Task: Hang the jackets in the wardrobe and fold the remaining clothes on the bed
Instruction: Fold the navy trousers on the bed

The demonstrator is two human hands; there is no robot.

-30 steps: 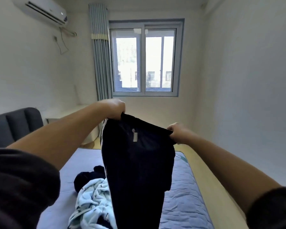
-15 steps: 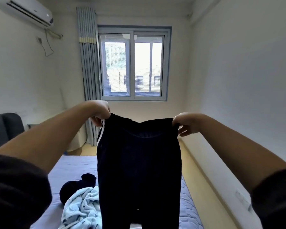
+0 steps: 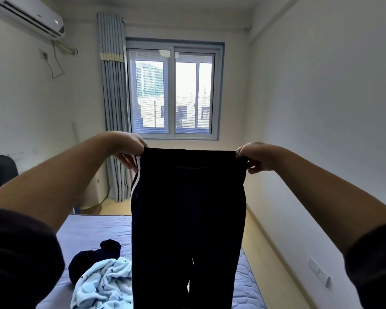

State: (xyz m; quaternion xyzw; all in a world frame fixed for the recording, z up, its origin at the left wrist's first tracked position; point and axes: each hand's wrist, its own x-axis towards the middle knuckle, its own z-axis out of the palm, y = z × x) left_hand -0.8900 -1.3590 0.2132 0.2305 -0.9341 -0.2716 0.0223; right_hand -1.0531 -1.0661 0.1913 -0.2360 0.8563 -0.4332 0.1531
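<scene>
A: Hand pose?
B: Both arms stretched forward, level. Left hand [image 3: 129,150] pinches one end of the track pants [image 3: 187,208] waistband [image 3: 188,153], right hand [image 3: 253,157] pinches the other, fingers curled under.
A: Pants position?
B: Hanging straight down from both grips, waistband taut between them. White stripe [image 3: 136,175] just under the left grip. Far below: bed [image 3: 94,228], with pale blue garment [image 3: 105,282] and dark garment [image 3: 94,257] down-left of the grips.

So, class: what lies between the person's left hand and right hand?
The waistband of the dark trousers spans it, left hand gripping one end, right hand the other; head view.
</scene>
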